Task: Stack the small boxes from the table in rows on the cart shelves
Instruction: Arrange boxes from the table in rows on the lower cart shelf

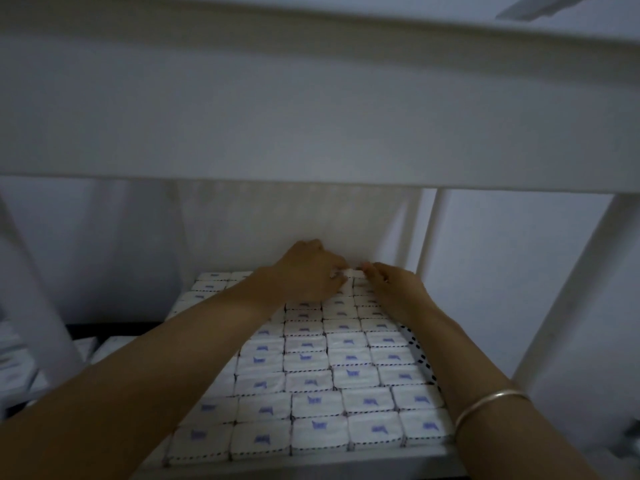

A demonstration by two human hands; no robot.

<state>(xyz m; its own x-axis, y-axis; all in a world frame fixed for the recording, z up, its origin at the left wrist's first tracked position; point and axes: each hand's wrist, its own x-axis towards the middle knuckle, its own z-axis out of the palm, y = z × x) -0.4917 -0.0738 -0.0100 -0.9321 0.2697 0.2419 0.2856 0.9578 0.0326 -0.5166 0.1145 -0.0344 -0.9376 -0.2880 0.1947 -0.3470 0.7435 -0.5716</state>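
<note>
Several small white boxes with blue marks lie flat in tight rows across the lower cart shelf. Both my arms reach to the far back row. My left hand and my right hand meet over one small white box at the back, fingers curled and pinching its two ends. That box is mostly hidden by my fingers. A thin silver bangle sits on my right wrist.
The white upper cart shelf hangs low over my hands. White cart posts stand at the right and left. More small boxes lie at the far left, beyond the post. A pale wall is behind the cart.
</note>
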